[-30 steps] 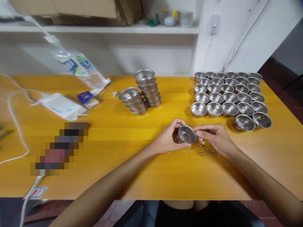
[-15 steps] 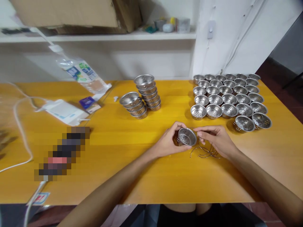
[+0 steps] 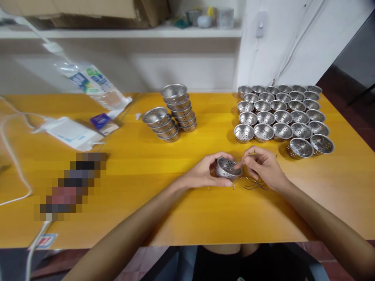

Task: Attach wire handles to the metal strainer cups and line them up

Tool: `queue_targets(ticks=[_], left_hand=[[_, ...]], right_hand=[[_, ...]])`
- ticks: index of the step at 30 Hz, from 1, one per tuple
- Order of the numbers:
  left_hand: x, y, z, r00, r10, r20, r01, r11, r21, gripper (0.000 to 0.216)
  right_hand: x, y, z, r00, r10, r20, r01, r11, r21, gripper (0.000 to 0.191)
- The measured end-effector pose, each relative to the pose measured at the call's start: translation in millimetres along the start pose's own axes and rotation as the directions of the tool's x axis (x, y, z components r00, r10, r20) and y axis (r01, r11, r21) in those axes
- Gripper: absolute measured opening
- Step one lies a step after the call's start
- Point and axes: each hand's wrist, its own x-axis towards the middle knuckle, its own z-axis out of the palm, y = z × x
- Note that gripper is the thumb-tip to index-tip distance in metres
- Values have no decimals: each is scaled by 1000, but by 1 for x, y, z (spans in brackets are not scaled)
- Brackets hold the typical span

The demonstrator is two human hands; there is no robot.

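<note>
My left hand is wrapped round a small perforated steel cup, held just above the yellow table with its mouth turned up. My right hand pinches a thin wire handle at the cup's right rim. A small heap of loose wire handles lies on the table under my right hand.
Two leaning stacks of the same cups stand at the middle back. Several cups set out in rows fill the back right. A plastic bag, white packets, a cable and a pixelated patch are on the left.
The cup has tilted from facing me to mouth up and sits lower. My right hand has lifted a wire handle to the cup's rim. The view shifted slightly.
</note>
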Motion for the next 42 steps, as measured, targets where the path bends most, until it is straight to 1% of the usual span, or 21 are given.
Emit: queue_targets(ticks=[2,4,6,8,12,18,23,31,42], left_hand=[[0,2,3,999,-10,44,13,997,-70,64],[0,2,6,996,0,85,11,992,-124,57],[0,2,9,995,-2,102,17,989,-145,53],[0,2,10,995,-9,100,21,992,-122,52],[-1,2,10,996,3,92,4,997,-75,50],[0,3,9,995,29,99,-23,998,-62,53],[0,1,7,991,52,119,-42,995,-86,49],[0,-2,7,990,43,132,-36,998,-52,52],[0,2,7,990,15,143,-11,1000,-26,49]], right_hand=[[-1,1,0,995,57,82,-55,998,-30,43],[-3,1,1,986,78,148,-68,995,-75,44],[-5,-1,3,978,96,183,-78,992,-101,45],[-6,-4,5,971,135,195,-116,988,-103,45],[-8,-8,7,960,187,207,-170,981,-95,43],[-8,-3,8,961,185,206,-173,982,-75,46],[-8,0,12,962,190,197,-178,981,-74,48],[-8,2,16,966,187,177,-178,982,-68,47],[-9,5,17,962,186,198,-183,983,-33,47]])
